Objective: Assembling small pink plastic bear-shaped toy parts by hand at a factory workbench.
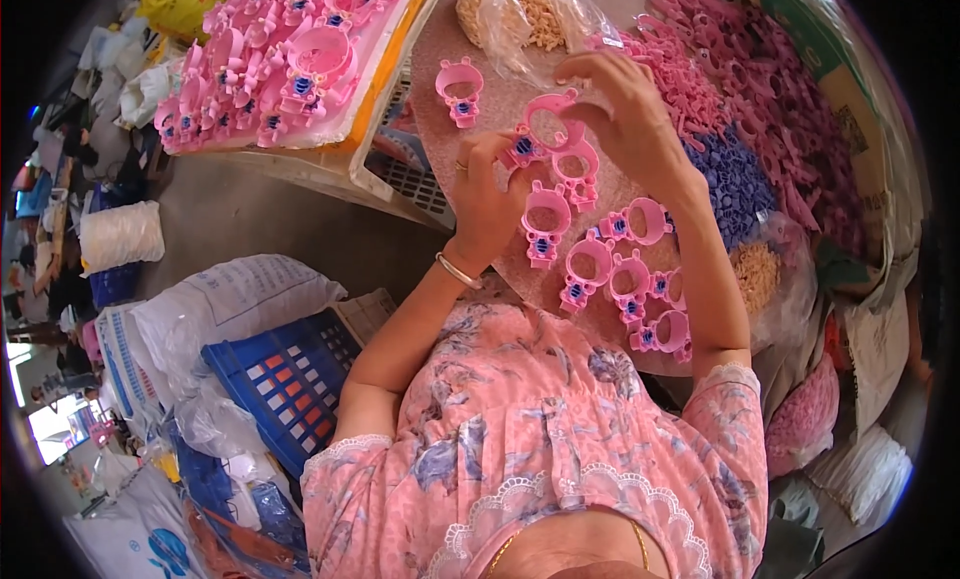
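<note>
A pink ring-shaped plastic piece with a small blue figure lies between my hands over the speckled tabletop. My left hand pinches it by the blue-figure end, thumb and fingers closed. My right hand arches over its right side with fingers apart; the thumb appears to touch the ring's rim. Just below is another pink ring, and more finished-looking rings with blue figures are scattered toward my body. One single ring rests at the upper left of the tabletop.
Pink parts, blue parts and beige pieces are heaped at right. A plastic bag partly covers other beige pieces at the back. A tray of pink rings stands left. A blue basket and sacks lie lower left.
</note>
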{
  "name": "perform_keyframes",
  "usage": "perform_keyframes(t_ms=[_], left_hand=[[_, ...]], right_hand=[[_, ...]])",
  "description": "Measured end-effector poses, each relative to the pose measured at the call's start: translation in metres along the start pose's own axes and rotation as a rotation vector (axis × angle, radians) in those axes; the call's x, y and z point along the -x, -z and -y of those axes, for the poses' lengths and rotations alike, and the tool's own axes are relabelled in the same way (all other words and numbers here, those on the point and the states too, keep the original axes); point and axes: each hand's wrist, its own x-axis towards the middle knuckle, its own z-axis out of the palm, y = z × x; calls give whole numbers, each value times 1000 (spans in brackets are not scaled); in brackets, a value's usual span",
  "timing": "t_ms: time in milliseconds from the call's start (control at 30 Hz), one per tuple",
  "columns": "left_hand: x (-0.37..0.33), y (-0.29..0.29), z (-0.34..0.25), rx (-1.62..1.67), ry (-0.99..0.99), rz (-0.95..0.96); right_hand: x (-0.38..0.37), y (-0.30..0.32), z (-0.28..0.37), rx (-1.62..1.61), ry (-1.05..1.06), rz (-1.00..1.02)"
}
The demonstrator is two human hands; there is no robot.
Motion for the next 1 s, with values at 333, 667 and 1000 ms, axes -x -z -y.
perform_keyframes(t_ms=[333,667,1000], left_hand=[[-6,6,-15,-164,-180,86],[6,11,-9,-72,-29,80],[-15,18,-3,-241,149,133]], right_hand=[[10,-30,9,-409,-370,-50],[14,-45,-8,-663,-328,37],[-14,-86,-131,211,-165,-22]])
